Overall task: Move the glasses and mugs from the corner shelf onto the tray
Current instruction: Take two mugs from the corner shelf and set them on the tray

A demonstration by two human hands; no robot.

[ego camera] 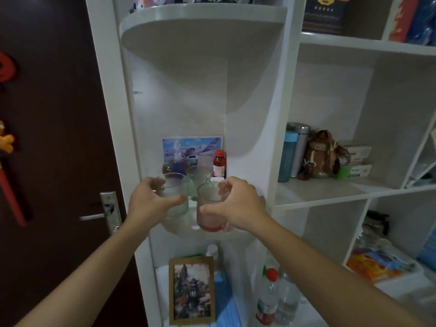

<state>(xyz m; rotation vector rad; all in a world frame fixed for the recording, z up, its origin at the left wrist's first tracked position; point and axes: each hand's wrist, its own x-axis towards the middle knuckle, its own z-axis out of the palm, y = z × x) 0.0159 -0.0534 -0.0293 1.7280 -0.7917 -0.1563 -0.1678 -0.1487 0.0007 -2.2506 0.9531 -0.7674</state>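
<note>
Left hand (pixel 151 201) grips clear mug (pixel 173 197); right hand (pixel 236 206) grips pink glass (pixel 208 206) at shelf edge (pixel 188 232).

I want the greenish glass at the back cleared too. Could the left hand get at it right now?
Probably not yet: the left hand is wrapped around the frosted glass, which stands in front of the greenish glass.

Bare forearms, hands (pixel 151 201), no sleeves/jewelry

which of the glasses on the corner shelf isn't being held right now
The greenish glass at the back, between the two hands. The left hand grips the clear glass; the right hand grips the pink-tinted glass.
</note>
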